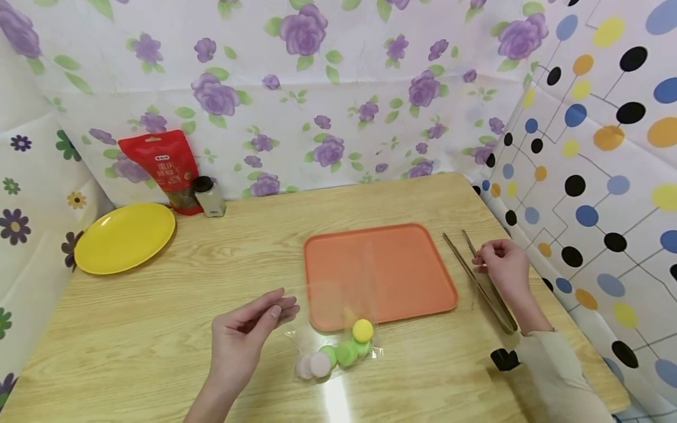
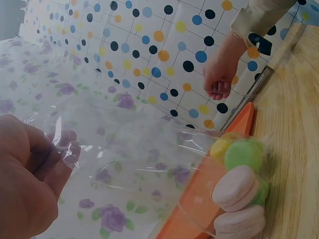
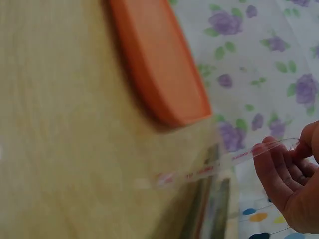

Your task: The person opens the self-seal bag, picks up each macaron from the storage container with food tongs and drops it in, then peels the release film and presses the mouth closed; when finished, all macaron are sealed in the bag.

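Observation:
My left hand (image 1: 243,335) pinches the top of a clear plastic bag (image 2: 134,169) between thumb and fingers. Pink macarons (image 1: 319,364), green macarons (image 1: 347,353) and a yellow macaron (image 1: 362,331) lie in the bag's bottom, close over the table in front of the orange tray (image 1: 381,276). Off to the right, my right hand (image 1: 505,267) is above the metal tongs (image 1: 509,326). Its thumb and forefinger pinch a thin clear strip (image 3: 199,173) with red print, which trails away from the fingers in the right wrist view.
At the back left stand a red pouch (image 1: 169,164) and a small jar with a black lid (image 1: 210,200). A yellow plate (image 1: 124,238) lies at the left edge of the wooden table (image 1: 238,247). Patterned cloth walls (image 1: 338,117) close off the back and sides.

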The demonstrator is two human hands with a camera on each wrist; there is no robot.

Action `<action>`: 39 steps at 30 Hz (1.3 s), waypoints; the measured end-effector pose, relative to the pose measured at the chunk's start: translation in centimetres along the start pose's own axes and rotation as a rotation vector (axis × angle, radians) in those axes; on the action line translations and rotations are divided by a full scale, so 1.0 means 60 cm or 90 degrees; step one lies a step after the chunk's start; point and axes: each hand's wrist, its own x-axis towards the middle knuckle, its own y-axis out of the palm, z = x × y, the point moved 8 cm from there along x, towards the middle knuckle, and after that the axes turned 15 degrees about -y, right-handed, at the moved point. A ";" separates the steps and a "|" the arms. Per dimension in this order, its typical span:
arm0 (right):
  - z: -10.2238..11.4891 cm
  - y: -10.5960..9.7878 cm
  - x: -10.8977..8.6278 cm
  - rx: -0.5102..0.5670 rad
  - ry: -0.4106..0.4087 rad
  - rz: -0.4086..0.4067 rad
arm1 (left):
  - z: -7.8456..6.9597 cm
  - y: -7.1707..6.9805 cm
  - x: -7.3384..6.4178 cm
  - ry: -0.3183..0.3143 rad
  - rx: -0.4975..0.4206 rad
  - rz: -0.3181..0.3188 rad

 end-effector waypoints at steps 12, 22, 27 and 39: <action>-0.044 -0.016 0.035 -0.420 -0.240 0.147 | -0.006 0.005 0.001 0.029 -0.006 0.023; -0.049 -0.080 0.062 -0.560 -0.202 0.244 | -0.004 0.006 -0.001 0.016 -0.003 0.015; -0.009 -0.111 0.079 -0.593 -0.235 0.191 | -0.004 0.006 -0.003 0.019 -0.006 0.020; 0.028 -0.079 0.093 -0.424 -0.307 0.188 | -0.005 0.013 -0.003 0.011 -0.011 0.025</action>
